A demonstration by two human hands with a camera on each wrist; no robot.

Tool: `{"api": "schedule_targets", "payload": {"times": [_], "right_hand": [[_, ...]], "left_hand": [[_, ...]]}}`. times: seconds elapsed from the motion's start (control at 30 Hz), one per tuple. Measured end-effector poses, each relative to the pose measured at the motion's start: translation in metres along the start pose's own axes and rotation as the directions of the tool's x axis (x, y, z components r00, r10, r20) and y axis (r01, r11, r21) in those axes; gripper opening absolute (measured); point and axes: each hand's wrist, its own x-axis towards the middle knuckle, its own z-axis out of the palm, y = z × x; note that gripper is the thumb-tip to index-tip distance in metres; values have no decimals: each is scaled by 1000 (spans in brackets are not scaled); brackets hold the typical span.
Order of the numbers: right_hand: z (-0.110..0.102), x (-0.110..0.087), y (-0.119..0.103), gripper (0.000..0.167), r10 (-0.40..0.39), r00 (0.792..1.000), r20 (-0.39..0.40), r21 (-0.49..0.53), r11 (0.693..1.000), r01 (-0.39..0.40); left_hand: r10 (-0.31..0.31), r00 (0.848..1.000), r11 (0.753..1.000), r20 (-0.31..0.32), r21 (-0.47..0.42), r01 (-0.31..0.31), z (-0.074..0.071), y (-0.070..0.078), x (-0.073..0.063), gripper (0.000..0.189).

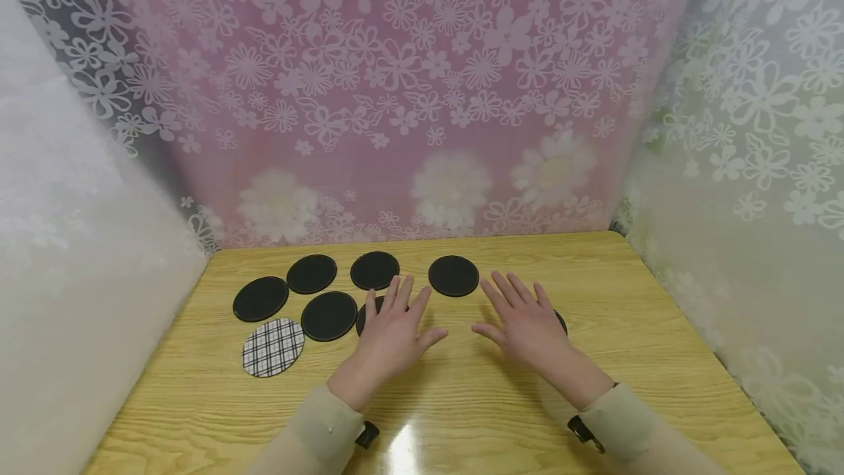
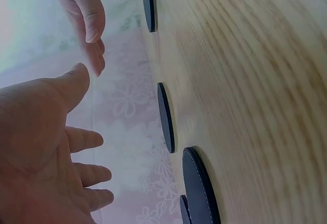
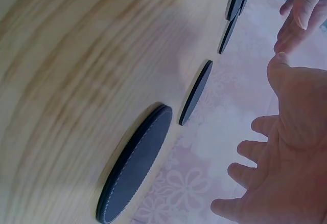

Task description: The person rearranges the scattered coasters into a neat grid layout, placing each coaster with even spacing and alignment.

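Both hands hover over a wooden table with fingers spread and nothing held. My left hand [image 1: 392,332] is above a black round coaster [image 1: 362,316], which it partly covers. My right hand [image 1: 532,328] hides most of another black coaster [image 1: 563,321]; in the right wrist view that coaster [image 3: 137,165] shows a stitched edge and lies flat below the palm. Between the hands, farther back, lies a single black coaster [image 1: 453,275]. To the left are a coaster with a black-and-white plaid face [image 1: 273,347] and several black ones [image 1: 329,316].
The wooden table [image 1: 461,416] has a pink floral curtain [image 1: 395,94] along its back edge. Pale curtains hang at the left [image 1: 86,240] and right [image 1: 745,204] sides. More black coasters [image 1: 312,274] lie along the back left.
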Motion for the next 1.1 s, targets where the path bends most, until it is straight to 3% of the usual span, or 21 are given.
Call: {"api": "schedule_targets", "payload": {"times": [0.27, 0.53, 0.77, 1.1], "right_hand": [[2, -6, 11, 86, -1, 999, -34, 36, 999, 2], [-3, -13, 24, 84, 18, 1000, -21, 25, 1000, -18], [6, -19, 40, 86, 21, 997, -70, 51, 999, -18], [-4, -30, 49, 83, 73, 997, 28, 54, 996, -75]], "left_hand": [[-1, 1000, 1000, 9, 13, 1, 5, 4, 4, 83], [-6, 1000, 1000, 19, -25, 6, 9, 9, 8, 82], [-7, 1000, 999, 23, -47, 8, 12, 17, 11, 82], [-3, 1000, 998, 31, -65, 5, 16, 26, 15, 81]]}}
